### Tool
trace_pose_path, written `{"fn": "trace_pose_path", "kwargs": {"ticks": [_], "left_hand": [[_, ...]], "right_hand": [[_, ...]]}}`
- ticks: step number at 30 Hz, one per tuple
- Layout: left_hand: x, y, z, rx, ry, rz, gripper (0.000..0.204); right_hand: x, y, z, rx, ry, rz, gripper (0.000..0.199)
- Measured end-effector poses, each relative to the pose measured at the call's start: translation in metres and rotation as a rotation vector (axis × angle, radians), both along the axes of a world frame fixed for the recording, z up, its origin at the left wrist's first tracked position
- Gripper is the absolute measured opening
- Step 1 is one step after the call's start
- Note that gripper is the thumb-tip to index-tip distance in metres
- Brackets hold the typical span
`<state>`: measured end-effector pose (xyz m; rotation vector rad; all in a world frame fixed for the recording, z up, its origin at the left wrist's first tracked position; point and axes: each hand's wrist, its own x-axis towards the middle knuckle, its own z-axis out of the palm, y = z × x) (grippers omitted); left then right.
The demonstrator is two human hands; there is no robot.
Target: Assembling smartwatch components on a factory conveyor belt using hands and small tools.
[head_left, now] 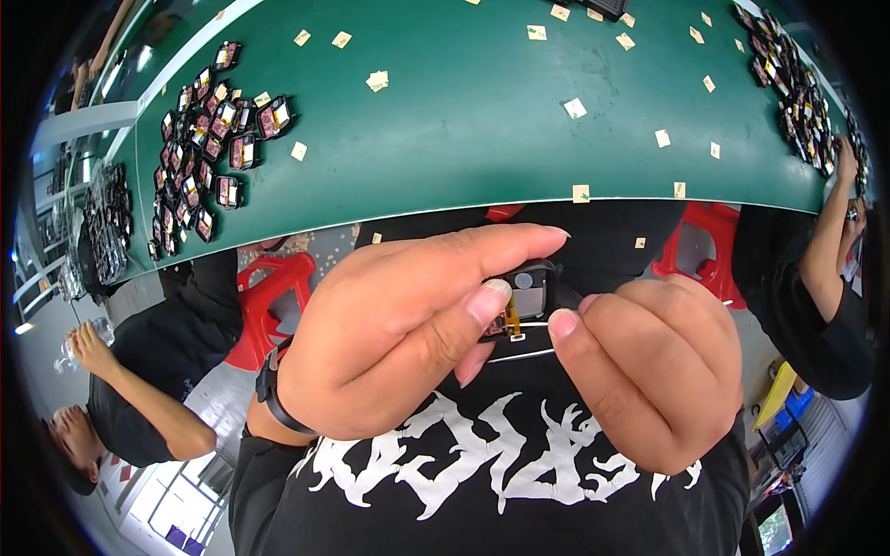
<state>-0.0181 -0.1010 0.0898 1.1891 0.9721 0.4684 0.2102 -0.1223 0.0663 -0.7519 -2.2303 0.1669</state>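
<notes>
Our left hand (399, 324) clamps its fingers on a small black device (530, 298); just beside it, our right hand (654, 366) curls, whether gripping anything we cannot tell.

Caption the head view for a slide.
Left hand holds a small black electronic device; right hand close beside it, green table beyond.
</notes>
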Motion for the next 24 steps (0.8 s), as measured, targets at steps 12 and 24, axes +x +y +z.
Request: {"fn": "trace_pose_path", "kwargs": {"ticks": [12, 24], "left_hand": [[-0.001, 0.004, -0.007, 0.043, -0.014, -0.086, 0.041], [0.002, 0.007, -0.009, -0.018, -0.019, -0.01, 0.039]], "right_hand": [[0.009, 0.004, 0.004, -0.041, -0.073, 0.087, 0.033], [-0.004, -0.003, -0.005, -0.038, 0.043, -0.084, 0.035]]}}
